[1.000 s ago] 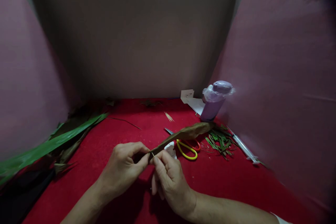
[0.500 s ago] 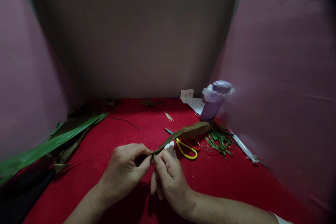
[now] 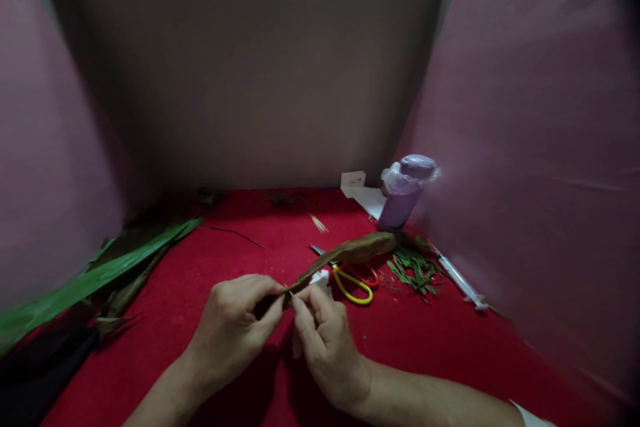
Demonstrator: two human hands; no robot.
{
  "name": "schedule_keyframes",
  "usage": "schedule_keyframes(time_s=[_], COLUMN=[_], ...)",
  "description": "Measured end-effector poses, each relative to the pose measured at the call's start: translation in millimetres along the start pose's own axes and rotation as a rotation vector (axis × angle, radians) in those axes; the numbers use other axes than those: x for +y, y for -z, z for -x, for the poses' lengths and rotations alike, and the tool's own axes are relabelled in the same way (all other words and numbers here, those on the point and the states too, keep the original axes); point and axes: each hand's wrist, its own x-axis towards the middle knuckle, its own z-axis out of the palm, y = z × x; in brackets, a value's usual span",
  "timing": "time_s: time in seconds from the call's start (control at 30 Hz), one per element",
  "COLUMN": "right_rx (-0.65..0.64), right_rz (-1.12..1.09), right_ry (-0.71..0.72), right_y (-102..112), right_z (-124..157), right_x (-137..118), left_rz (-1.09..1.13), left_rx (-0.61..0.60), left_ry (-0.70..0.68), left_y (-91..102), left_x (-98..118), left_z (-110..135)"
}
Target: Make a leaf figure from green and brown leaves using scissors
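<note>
A long dried brown leaf, folded narrow, reaches from my fingers up and right across the scissors. My left hand pinches its near end between thumb and fingers. Close beside it, my right hand is closed in a pinch on a thin pale toothpick that meets the leaf's end; only a short bit of it shows. Scissors with yellow and red handles lie partly beneath the leaf. A small white object sits behind my right hand, mostly hidden.
Several toothpicks lie on the red cloth. Cut green leaf strips and a syringe are at right, below a purple container with plastic film. A long green leaf lies left over brown leaves. A white card stands behind.
My right hand has turned slightly, its lower fingers curled in more, and the pale toothpick shows more clearly at the leaf's end. The view has shifted a little.
</note>
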Motion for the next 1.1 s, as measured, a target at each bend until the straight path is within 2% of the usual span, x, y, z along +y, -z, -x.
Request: schedule_keyframes(time_s=[0.13, 0.47, 0.8, 1.1], right_rx=[0.063, 0.12, 0.138, 0.25], right_rz=[0.076, 0.199, 0.24, 0.291], right_ry=[0.02, 0.088, 0.133, 0.144], right_y=[2, 9, 12, 19], right_z=[-2, -7, -9, -17], right_x=[0, 1, 0, 0], left_rz=[0.004, 0.026, 0.071, 0.091], left_rx=[0.005, 0.028, 0.002, 0.005], left_ry=[0.004, 0.02, 0.059, 0.087], left_y=[0.9, 3.6, 5.2, 12.1], left_x=[0, 0, 2, -3], left_z=[0, 0, -3, -2])
